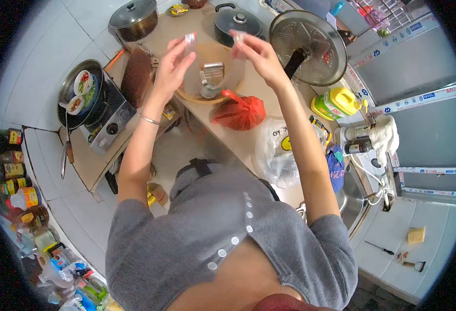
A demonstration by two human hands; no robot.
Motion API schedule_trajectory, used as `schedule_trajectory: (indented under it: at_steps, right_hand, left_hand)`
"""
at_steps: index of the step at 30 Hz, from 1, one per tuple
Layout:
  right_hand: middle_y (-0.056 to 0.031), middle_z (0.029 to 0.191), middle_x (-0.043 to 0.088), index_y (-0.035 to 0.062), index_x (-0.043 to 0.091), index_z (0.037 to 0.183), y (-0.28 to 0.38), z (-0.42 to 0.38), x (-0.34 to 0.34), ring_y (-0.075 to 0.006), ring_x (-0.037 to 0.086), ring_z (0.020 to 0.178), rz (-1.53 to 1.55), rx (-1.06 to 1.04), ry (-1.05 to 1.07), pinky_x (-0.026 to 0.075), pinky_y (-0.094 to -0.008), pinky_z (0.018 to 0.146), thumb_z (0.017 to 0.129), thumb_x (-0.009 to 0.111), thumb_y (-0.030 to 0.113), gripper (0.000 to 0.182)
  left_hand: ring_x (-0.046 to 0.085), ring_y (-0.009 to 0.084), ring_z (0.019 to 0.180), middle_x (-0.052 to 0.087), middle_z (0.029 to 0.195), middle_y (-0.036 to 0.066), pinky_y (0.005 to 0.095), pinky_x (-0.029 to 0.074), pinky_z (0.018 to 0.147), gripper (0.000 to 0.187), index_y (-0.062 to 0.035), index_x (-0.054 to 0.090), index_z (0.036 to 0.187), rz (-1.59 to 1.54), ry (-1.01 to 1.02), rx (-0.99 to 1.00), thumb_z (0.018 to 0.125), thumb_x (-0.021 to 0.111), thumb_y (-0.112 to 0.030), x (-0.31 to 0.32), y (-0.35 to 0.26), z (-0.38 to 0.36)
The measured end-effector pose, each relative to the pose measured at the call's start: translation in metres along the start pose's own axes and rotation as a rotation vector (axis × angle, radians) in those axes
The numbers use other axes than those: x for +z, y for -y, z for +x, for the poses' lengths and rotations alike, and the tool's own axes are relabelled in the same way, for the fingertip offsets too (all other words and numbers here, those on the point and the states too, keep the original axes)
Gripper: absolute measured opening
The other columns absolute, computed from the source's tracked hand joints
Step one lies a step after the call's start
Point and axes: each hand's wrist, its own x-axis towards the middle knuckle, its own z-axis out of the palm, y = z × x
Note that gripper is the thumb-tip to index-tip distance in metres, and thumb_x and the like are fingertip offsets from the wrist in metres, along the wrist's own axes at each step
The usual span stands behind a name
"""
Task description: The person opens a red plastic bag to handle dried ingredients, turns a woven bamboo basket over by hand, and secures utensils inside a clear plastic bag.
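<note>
A clear plastic bag (191, 78) is stretched between my two raised hands, its sides coming down in a U shape. My left hand (174, 65) pinches one upper end of it, and my right hand (259, 56) pinches the other. Behind and below the bag is a round wooden board (223, 51). A shiny silver object (213, 69) shows in the middle of the U; its kind is unclear. Just in front of the board sits a knotted red plastic bag (241, 112), its contents hidden.
To the left, a pan (66, 115) with small bowls of chopped food stands on a gas stove (106, 127). Lidded pots (133, 20) and a large round lid (311, 46) are at the back. A yellow jug (337, 103) and a sink (353, 199) lie right.
</note>
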Motion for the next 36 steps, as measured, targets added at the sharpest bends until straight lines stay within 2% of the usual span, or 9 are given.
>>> schedule_trajectory:
  at_steps: [2,4,8,19,23,25,28,31,36]
  right_hand:
    - [-0.0030,0.093,0.065,0.0006,0.056,0.121,-0.006,0.011,-0.001,-0.0109,0.058,0.089,0.037,0.041,-0.036,0.045,-0.0275,0.084,0.094,0.054,0.022,0.034]
    - [-0.0035,0.093,0.064,0.0001,0.047,0.131,-0.010,0.020,-0.008,-0.0112,0.059,0.088,-0.296,0.068,0.003,0.046,-0.0266,0.084,0.094,0.054,0.019,0.043]
    - [-0.0029,0.092,0.063,0.0005,0.046,0.133,0.013,0.010,-0.002,-0.0103,0.059,0.088,-0.117,0.060,0.064,0.046,-0.0267,0.084,0.092,0.056,0.015,0.045]
    - [-0.0149,0.093,0.062,0.0071,0.032,0.143,-0.006,0.010,0.043,-0.0240,0.062,0.070,-0.696,-0.150,0.227,0.053,-0.0352,0.068,0.068,0.080,0.014,0.090]
    - [-0.0126,0.087,0.063,0.0063,0.034,0.141,-0.013,0.010,0.055,-0.0207,0.062,0.071,-0.680,-0.071,0.140,0.052,-0.0346,0.068,0.070,0.079,0.011,0.084]
    - [-0.0182,0.080,0.065,0.0077,0.039,0.136,-0.021,0.013,0.055,-0.0320,0.064,0.076,-0.436,-0.112,0.049,0.051,-0.0397,0.070,0.072,0.075,0.016,0.074]
    - [-0.0179,0.082,0.065,0.0075,0.040,0.138,-0.032,0.016,0.056,-0.0298,0.065,0.076,-0.335,-0.092,0.051,0.051,-0.0368,0.071,0.076,0.070,0.014,0.069]
    - [-0.0164,0.084,0.066,0.0068,0.040,0.137,-0.074,0.025,0.060,-0.0269,0.065,0.076,0.052,-0.171,0.040,0.051,-0.0355,0.070,0.080,0.065,0.013,0.063]
    - [-0.0168,0.084,0.066,0.0046,0.052,0.125,-0.025,0.014,0.044,-0.0274,0.066,0.078,-0.387,-0.119,-0.046,0.051,-0.0352,0.071,0.082,0.061,0.011,0.044]
  left_hand:
    - [0.051,0.0122,0.108,0.053,0.121,0.002,0.0276,0.038,0.097,0.040,-0.0065,0.050,0.132,0.043,0.037,0.010,0.093,0.053,-0.010,0.000,0.010,0.012]
    - [0.053,0.0121,0.103,0.055,0.122,0.003,0.0263,0.039,0.096,0.045,-0.0064,0.044,0.137,-0.028,0.024,-0.272,0.093,0.052,-0.013,-0.011,0.021,0.029]
    - [0.059,0.0153,0.104,0.051,0.132,0.006,0.0278,0.046,0.089,0.042,-0.0043,0.041,0.138,-0.131,0.141,-0.329,0.096,0.042,-0.010,-0.020,-0.011,0.020]
    - [0.063,0.0204,0.100,0.044,0.138,0.011,0.0282,0.054,0.080,0.039,0.0028,0.050,0.129,-0.121,0.344,-0.124,0.091,0.046,0.006,-0.016,-0.009,0.022]
    - [0.060,0.0196,0.104,0.043,0.137,0.012,0.0284,0.053,0.082,0.038,0.0012,0.056,0.124,-0.114,0.312,-0.145,0.087,0.053,0.007,-0.020,-0.003,0.024]
    - [0.059,0.0191,0.107,0.043,0.137,0.011,0.0288,0.052,0.083,0.038,0.0016,0.057,0.123,-0.102,0.338,-0.165,0.086,0.055,0.006,-0.023,0.005,0.026]
    - [0.057,0.0200,0.110,0.049,0.133,0.011,0.0307,0.049,0.088,0.038,-0.0005,0.060,0.120,0.020,0.335,-0.060,0.082,0.063,0.000,-0.025,0.013,0.026]
    - [0.056,0.0220,0.112,0.056,0.125,0.012,0.0330,0.045,0.094,0.043,-0.0047,0.062,0.119,0.553,0.307,0.197,0.076,0.071,-0.008,-0.021,0.012,0.031]
    - [0.056,0.0241,0.107,0.058,0.111,0.012,0.0328,0.044,0.092,0.041,-0.0036,0.066,0.107,0.506,0.225,0.248,0.071,0.078,-0.018,-0.003,0.008,0.034]
